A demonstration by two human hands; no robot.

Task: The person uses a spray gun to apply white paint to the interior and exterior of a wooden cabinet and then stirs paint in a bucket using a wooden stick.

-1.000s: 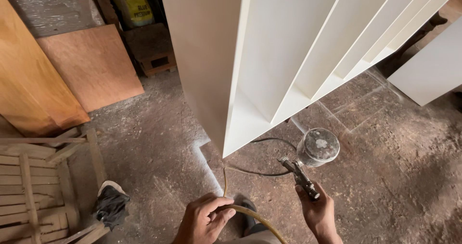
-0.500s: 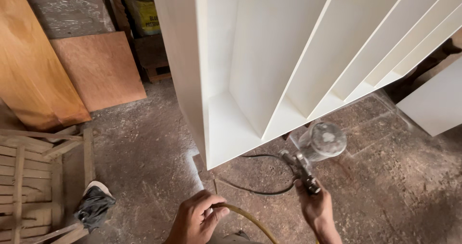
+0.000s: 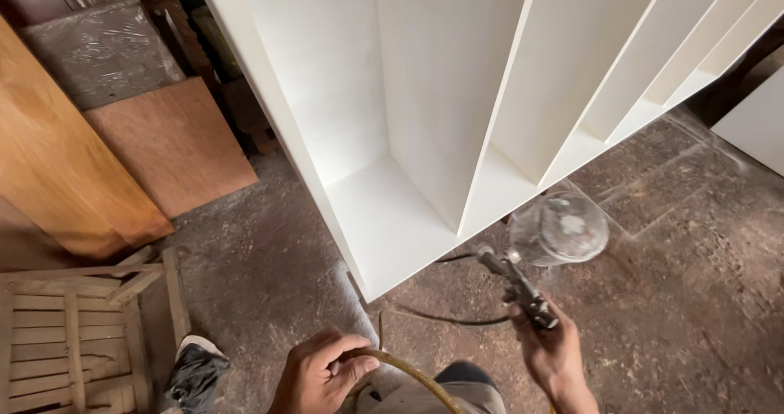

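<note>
My right hand point(image 3: 554, 353) grips a metal spray gun point(image 3: 516, 287) with a clear round cup point(image 3: 559, 229) on top, its nozzle pointing toward the lower front edge of a tall white shelf unit point(image 3: 441, 120) with several upright dividers. My left hand point(image 3: 320, 373) is closed around a yellowish air hose point(image 3: 408, 373) that curves down toward my body. A thin black cable point(image 3: 445, 318) lies on the floor between my hands and the unit.
Plywood boards point(image 3: 167, 149) lean at the left, with a wrapped panel point(image 3: 102, 51) behind them. A slatted wooden frame point(image 3: 77, 336) lies at the lower left beside my shoe point(image 3: 194, 371). The floor point(image 3: 694, 283) is rough and dusty. Another white panel point(image 3: 755, 120) stands at the right.
The view has moved closer to the white unit. My right hand has raised the spray gun nearer its lower edge. My left hand keeps its hold on the hose.
</note>
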